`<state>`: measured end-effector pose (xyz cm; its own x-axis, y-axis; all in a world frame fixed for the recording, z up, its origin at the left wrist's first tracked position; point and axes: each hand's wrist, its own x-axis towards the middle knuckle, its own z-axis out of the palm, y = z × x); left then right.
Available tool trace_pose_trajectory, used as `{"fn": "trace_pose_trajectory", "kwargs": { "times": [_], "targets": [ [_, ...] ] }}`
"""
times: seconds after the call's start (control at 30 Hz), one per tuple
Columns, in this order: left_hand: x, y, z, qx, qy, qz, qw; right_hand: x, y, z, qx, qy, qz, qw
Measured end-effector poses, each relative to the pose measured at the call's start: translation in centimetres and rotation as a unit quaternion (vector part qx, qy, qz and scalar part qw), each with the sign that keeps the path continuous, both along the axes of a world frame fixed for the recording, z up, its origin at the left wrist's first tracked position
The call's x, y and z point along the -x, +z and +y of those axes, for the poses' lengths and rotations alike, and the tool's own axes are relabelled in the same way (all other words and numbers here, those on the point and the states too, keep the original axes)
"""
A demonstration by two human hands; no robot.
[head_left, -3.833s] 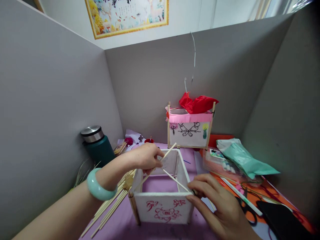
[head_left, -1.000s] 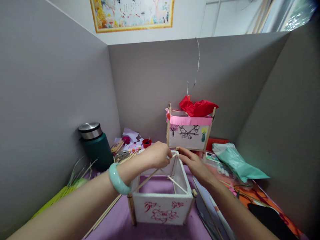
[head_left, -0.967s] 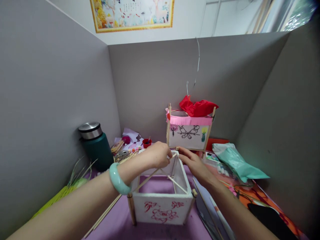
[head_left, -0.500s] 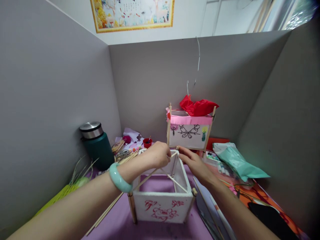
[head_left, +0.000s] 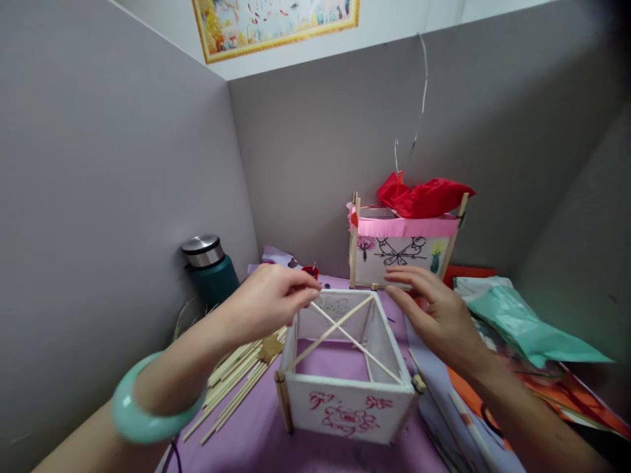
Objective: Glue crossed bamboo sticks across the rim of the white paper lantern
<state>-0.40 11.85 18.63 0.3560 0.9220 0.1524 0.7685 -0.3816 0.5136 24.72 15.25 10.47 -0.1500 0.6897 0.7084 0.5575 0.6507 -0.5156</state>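
Observation:
A white box-shaped lantern frame (head_left: 351, 410) with red flower drawings on its front panel stands on the purple tabletop. Two thin wooden sticks (head_left: 340, 324) cross in an X over its open top. My left hand (head_left: 276, 295), with a pale green bangle on the wrist, is at the far left corner, fingertips drawn together near one stick's end. Whether anything small is between them is hidden. My right hand (head_left: 434, 309) hovers beyond the far right corner, thumb and fingers apart, holding nothing. Wooden posts (head_left: 283, 402) bind the frame's corners.
Behind stands a second lantern (head_left: 404, 253) with pink trim and red cloth (head_left: 421, 197). Bundled wooden sticks (head_left: 236, 378) lie left, near a teal bottle (head_left: 211, 272). A mint-green plastic bag (head_left: 532, 322) and papers occupy the right. Grey partition walls (head_left: 315, 131) enclose the desk.
My left hand has moved off the far right corner to the far left one. My right hand has lifted away from the frame, fingers opening. The camera view has tilted and shifted.

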Motion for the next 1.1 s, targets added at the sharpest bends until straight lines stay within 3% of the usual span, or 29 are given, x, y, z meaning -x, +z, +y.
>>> {"fn": "trace_pose_trajectory", "kwargs": {
  "times": [0.1, 0.2, 0.33, 0.5, 0.63, 0.97, 1.1],
  "targets": [
    [1.8, -0.9, -3.3, 0.011, 0.02, -0.012, 1.0, 2.0, 2.8, -1.5, -0.007, 0.152, -0.123, 0.981],
    [2.9, -2.7, -6.0, 0.017, 0.047, -0.04, 0.998, 5.0, 4.2, -2.1, -0.026, 0.233, -0.246, 0.94],
    [3.8, -6.0, -8.0, -0.012, 0.061, -0.086, 0.994, 8.0, 4.0, -1.5, -0.092, 0.247, -0.345, 0.901],
    [3.9, -9.2, -8.2, -0.077, 0.08, -0.122, 0.986, 8.7, 3.0, -0.7, -0.108, 0.257, -0.39, 0.877],
    [3.4, -9.7, -8.0, -0.149, 0.079, -0.107, 0.98, 8.4, 2.0, -0.3, -0.101, 0.278, -0.378, 0.877],
    [3.2, -9.5, -8.0, -0.152, 0.073, -0.091, 0.981, 8.1, 2.3, 0.1, -0.103, 0.337, -0.36, 0.864],
    [3.3, -9.5, -7.8, -0.188, 0.065, -0.077, 0.977, 8.2, 2.1, 0.1, -0.102, 0.331, -0.369, 0.862]
  ]
}}
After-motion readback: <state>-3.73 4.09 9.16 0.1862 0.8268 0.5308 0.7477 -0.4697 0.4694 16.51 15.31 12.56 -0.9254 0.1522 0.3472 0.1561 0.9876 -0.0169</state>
